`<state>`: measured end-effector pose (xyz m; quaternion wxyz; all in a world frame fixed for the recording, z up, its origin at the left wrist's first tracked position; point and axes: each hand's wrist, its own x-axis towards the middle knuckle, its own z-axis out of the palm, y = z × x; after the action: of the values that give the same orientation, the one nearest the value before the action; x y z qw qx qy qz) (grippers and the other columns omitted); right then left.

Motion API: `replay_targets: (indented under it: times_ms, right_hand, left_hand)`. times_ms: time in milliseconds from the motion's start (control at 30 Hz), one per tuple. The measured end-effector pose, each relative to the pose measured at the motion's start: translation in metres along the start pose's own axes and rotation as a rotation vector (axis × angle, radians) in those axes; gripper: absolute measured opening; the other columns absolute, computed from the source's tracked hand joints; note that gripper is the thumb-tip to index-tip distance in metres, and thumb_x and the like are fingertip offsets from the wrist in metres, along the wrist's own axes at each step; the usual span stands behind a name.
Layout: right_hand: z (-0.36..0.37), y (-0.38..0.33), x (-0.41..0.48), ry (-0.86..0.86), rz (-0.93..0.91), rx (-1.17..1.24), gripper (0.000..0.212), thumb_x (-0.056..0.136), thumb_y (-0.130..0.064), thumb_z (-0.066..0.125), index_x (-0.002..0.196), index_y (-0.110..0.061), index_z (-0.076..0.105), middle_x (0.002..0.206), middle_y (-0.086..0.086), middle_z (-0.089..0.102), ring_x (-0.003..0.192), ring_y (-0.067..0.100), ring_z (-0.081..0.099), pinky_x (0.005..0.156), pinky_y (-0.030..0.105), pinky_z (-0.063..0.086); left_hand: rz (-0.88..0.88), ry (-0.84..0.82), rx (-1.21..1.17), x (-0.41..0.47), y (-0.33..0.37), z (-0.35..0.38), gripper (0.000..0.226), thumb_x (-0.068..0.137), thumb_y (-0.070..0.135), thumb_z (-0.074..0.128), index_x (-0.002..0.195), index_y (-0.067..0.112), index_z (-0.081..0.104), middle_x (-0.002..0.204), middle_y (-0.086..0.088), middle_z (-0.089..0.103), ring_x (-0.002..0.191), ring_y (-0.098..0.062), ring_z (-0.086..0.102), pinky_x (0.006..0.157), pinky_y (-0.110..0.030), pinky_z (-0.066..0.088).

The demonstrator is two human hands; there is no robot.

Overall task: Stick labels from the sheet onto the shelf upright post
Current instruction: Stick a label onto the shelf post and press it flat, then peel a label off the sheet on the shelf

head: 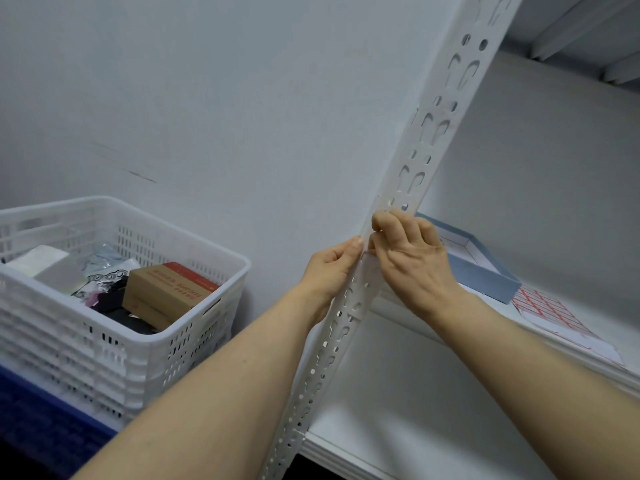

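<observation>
A blue crate (41, 420) with a ribbed, gridded top sits in the near left corner. On it stands a white plastic basket (145, 362), its walls pierced with rows of small slots. Inside the basket lie a brown cardboard box (166, 289) with a red band, pale wrapped packets and some dark items. Behind it rises a smooth, pale wall (225, 116), marked by a few thin grey scuffs.

The left hand (332, 268) comes up from the near side. It holds the left edge of the shelf upright post (446, 88) with its thumb laid flat along the front, and its fingers are hidden behind the metal. The post is a white angle strip punched with round holes and keyhole slots, and it slants from near centre up to the far right. The right hand (412, 258) is just across the post at the same height. Its fingers are curled and its fingertips are bent against the post's front face. I cannot tell whether they pinch a label, because anything white there blends into the post.

To the right, on the white shelf (595, 317), lies a shallow box (485, 275) with blue sides. Just beyond it, well apart from both hands, is the flat label sheet (554, 313), gridded in red. A lower shelf board (398, 410) shows beneath the forearms, and the ribbed underside of an upper shelf (588, 36) fills the far right corner.
</observation>
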<state>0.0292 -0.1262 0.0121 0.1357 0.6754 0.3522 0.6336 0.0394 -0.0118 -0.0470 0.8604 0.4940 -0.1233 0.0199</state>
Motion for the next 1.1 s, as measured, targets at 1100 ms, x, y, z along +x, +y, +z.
replay_targets:
  times_ms: [1100]
  right_hand:
    - [-0.054,0.109,-0.004,-0.013,1.877,1.392,0.035,0.091,-0.037,0.056,0.069,-0.011,0.051,0.05,0.002,0.052,0.037,0.009,0.048,0.035,0.015,0.038]
  left_hand:
    - [0.695,0.168,0.73,-0.031,0.037,0.105,0.029,0.089,0.007,0.047,0.113,0.015,0.062,0.104,0.007,0.049,0.091,-0.01,0.051,0.081,-0.017,0.044]
